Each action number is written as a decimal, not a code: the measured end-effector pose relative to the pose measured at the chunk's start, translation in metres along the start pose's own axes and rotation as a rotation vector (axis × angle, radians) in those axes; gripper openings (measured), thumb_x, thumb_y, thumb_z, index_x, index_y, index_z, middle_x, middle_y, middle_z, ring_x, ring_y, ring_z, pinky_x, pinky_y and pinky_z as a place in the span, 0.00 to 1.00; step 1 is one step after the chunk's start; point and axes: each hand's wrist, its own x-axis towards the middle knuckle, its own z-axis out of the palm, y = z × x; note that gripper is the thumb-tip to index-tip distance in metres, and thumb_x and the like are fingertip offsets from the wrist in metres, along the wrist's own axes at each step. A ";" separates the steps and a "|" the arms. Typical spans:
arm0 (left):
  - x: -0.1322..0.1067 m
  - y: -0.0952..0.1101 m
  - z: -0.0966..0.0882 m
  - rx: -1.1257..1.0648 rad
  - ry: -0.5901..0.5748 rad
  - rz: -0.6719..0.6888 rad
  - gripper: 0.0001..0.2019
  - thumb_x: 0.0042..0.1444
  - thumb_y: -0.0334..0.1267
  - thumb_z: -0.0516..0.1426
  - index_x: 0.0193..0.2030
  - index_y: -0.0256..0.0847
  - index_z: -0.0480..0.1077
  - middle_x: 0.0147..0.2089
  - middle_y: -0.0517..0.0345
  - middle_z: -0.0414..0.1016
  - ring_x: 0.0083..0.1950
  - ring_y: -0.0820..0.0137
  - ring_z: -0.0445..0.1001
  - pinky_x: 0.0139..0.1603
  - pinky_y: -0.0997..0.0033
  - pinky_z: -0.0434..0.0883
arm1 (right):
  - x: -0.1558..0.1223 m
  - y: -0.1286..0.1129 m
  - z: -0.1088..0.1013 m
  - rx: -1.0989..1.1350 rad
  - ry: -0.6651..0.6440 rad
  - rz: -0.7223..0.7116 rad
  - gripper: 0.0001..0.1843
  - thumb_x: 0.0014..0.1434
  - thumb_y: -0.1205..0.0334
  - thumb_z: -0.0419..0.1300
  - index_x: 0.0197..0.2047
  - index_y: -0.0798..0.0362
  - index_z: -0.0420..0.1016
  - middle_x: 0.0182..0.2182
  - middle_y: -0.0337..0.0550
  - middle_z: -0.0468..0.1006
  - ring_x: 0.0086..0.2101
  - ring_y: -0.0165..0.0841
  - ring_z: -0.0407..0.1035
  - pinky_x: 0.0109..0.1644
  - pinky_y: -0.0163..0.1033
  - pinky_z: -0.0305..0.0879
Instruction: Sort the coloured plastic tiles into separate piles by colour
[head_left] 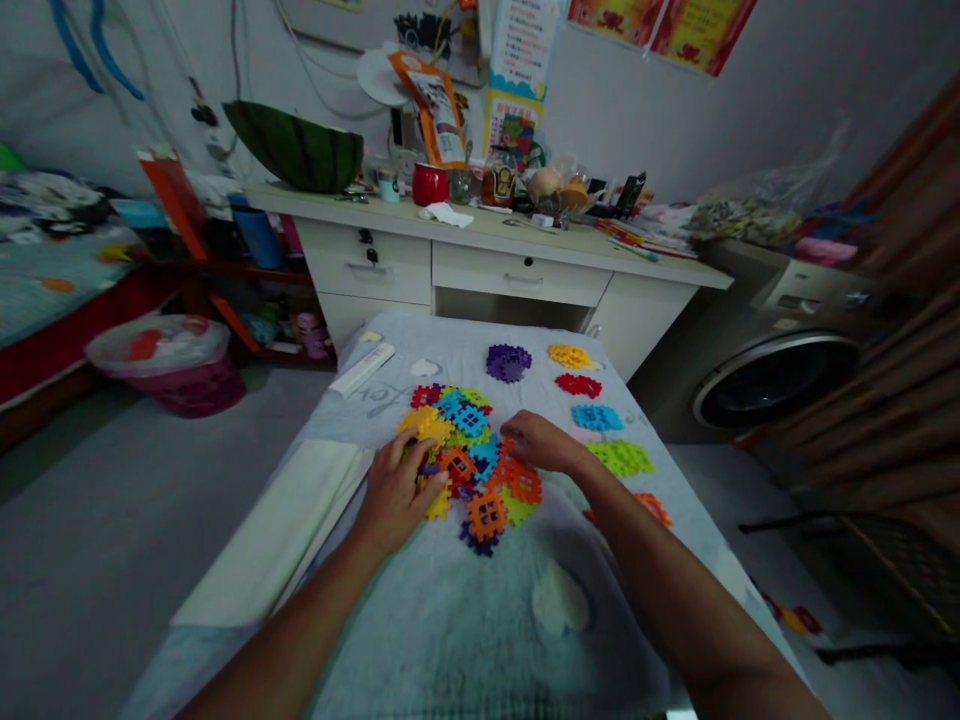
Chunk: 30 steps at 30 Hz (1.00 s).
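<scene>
A pile of mixed plastic interlocking building pieces [459, 462] lies on the cloth-covered table, in yellow, blue, red, orange, green and purple. My left hand [397, 490] rests at the pile's left side, fingers spread over yellow pieces [426, 425]. On the right side of the pile, my right hand [538, 440] has its fingers curled down beside orange pieces [519, 478]; its fingertips are partly hidden. Sorted by colour, purple pieces [508, 362], yellow [569, 356], red [578, 385], blue [597, 417] and green pieces [621, 457] sit farther right. Orange pieces [654, 508] show partly behind my right forearm.
A white strip-shaped object [362, 371] lies at the table's far left, and a folded pale cloth [277, 535] along the left edge. Behind stands a white desk [517, 262] with a cut watermelon [300, 150]. A washing machine [772, 350] is at right, a pink bin [184, 370] at left.
</scene>
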 end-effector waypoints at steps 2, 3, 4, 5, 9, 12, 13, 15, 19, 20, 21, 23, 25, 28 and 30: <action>0.000 0.000 0.000 -0.009 0.005 0.000 0.22 0.59 0.50 0.53 0.56 0.43 0.69 0.61 0.45 0.62 0.62 0.53 0.63 0.62 0.46 0.63 | -0.002 -0.002 0.007 -0.047 0.002 -0.003 0.16 0.52 0.75 0.58 0.44 0.57 0.77 0.42 0.50 0.75 0.41 0.34 0.68 0.48 0.37 0.61; 0.000 0.001 -0.001 -0.010 0.005 0.001 0.22 0.59 0.50 0.53 0.56 0.43 0.69 0.61 0.45 0.62 0.62 0.53 0.63 0.63 0.46 0.62 | -0.003 -0.002 0.009 -0.049 0.012 0.012 0.16 0.51 0.75 0.58 0.44 0.57 0.77 0.41 0.49 0.74 0.40 0.33 0.67 0.48 0.36 0.61; 0.000 0.001 -0.001 -0.008 0.003 0.002 0.22 0.59 0.50 0.53 0.56 0.43 0.69 0.61 0.45 0.62 0.62 0.53 0.63 0.63 0.46 0.62 | -0.005 -0.002 0.010 -0.038 0.026 0.032 0.16 0.51 0.75 0.57 0.43 0.57 0.77 0.41 0.49 0.73 0.39 0.32 0.67 0.47 0.36 0.61; 0.000 0.001 -0.001 -0.003 -0.002 0.004 0.22 0.59 0.50 0.53 0.56 0.43 0.69 0.61 0.45 0.62 0.62 0.53 0.63 0.63 0.46 0.62 | -0.006 -0.002 0.010 -0.018 0.042 0.056 0.15 0.51 0.76 0.58 0.43 0.57 0.76 0.40 0.48 0.72 0.38 0.31 0.66 0.45 0.35 0.61; 0.000 0.000 0.000 0.017 -0.012 0.010 0.22 0.60 0.50 0.52 0.56 0.41 0.68 0.62 0.45 0.61 0.63 0.53 0.62 0.63 0.47 0.62 | -0.012 0.000 0.007 0.094 0.130 0.139 0.10 0.50 0.75 0.59 0.36 0.57 0.74 0.36 0.43 0.70 0.33 0.28 0.63 0.38 0.32 0.59; 0.000 -0.003 0.002 0.017 -0.001 0.017 0.21 0.60 0.50 0.52 0.56 0.43 0.68 0.62 0.46 0.61 0.63 0.53 0.62 0.63 0.48 0.62 | -0.017 0.005 0.003 0.180 0.212 0.180 0.08 0.48 0.75 0.60 0.33 0.55 0.72 0.32 0.39 0.69 0.31 0.27 0.62 0.36 0.31 0.58; 0.000 -0.003 0.003 0.016 0.000 0.018 0.21 0.60 0.50 0.53 0.56 0.44 0.68 0.62 0.47 0.61 0.63 0.53 0.62 0.63 0.48 0.62 | -0.020 0.009 0.001 0.215 0.233 0.192 0.07 0.48 0.74 0.60 0.32 0.55 0.72 0.30 0.37 0.68 0.30 0.27 0.61 0.35 0.31 0.57; 0.000 -0.005 0.004 0.017 0.001 0.023 0.21 0.59 0.50 0.53 0.56 0.43 0.68 0.62 0.46 0.61 0.63 0.53 0.62 0.63 0.48 0.62 | -0.028 0.017 -0.003 0.306 0.261 0.219 0.06 0.48 0.71 0.61 0.31 0.54 0.71 0.27 0.35 0.67 0.28 0.26 0.60 0.33 0.31 0.56; 0.001 -0.005 0.003 0.024 -0.006 0.034 0.21 0.60 0.50 0.53 0.56 0.43 0.68 0.61 0.47 0.62 0.63 0.54 0.63 0.63 0.50 0.62 | -0.054 0.033 -0.016 0.521 0.318 0.281 0.06 0.49 0.63 0.62 0.31 0.53 0.69 0.23 0.32 0.65 0.24 0.26 0.58 0.28 0.31 0.53; 0.001 -0.005 0.003 0.024 -0.010 0.035 0.21 0.60 0.50 0.53 0.56 0.43 0.68 0.61 0.47 0.62 0.63 0.54 0.63 0.64 0.50 0.62 | -0.063 0.035 -0.020 0.558 0.332 0.297 0.06 0.49 0.62 0.62 0.31 0.53 0.69 0.22 0.32 0.65 0.24 0.25 0.58 0.28 0.31 0.53; 0.002 -0.005 0.003 0.024 -0.013 0.034 0.21 0.60 0.50 0.52 0.56 0.43 0.68 0.61 0.46 0.62 0.62 0.54 0.63 0.64 0.50 0.61 | -0.072 0.036 -0.024 0.582 0.337 0.314 0.07 0.48 0.61 0.62 0.30 0.53 0.69 0.22 0.32 0.66 0.24 0.25 0.58 0.28 0.31 0.53; 0.002 -0.005 0.002 0.023 -0.017 0.034 0.22 0.59 0.51 0.52 0.56 0.42 0.68 0.61 0.46 0.62 0.63 0.54 0.63 0.64 0.49 0.61 | -0.091 0.037 -0.031 0.606 0.315 0.340 0.07 0.48 0.60 0.61 0.30 0.53 0.69 0.23 0.33 0.67 0.24 0.25 0.59 0.29 0.31 0.55; 0.002 -0.005 0.001 0.019 -0.016 0.032 0.21 0.59 0.51 0.52 0.55 0.43 0.69 0.60 0.47 0.62 0.63 0.54 0.62 0.65 0.50 0.60 | -0.109 0.038 -0.036 0.601 0.268 0.358 0.07 0.48 0.60 0.61 0.30 0.53 0.71 0.24 0.35 0.70 0.25 0.26 0.61 0.30 0.31 0.57; 0.003 -0.006 0.002 0.009 -0.010 0.027 0.20 0.60 0.50 0.50 0.54 0.44 0.69 0.60 0.48 0.63 0.63 0.55 0.63 0.65 0.49 0.60 | -0.130 0.040 -0.034 0.551 0.240 0.357 0.06 0.49 0.61 0.59 0.31 0.53 0.73 0.25 0.36 0.72 0.27 0.28 0.63 0.31 0.32 0.59; 0.004 -0.007 0.002 0.003 -0.012 0.025 0.20 0.60 0.49 0.49 0.54 0.44 0.69 0.60 0.48 0.63 0.63 0.55 0.63 0.65 0.49 0.60 | -0.140 0.042 -0.030 0.501 0.232 0.341 0.06 0.50 0.62 0.58 0.31 0.53 0.74 0.26 0.37 0.73 0.28 0.29 0.65 0.33 0.32 0.59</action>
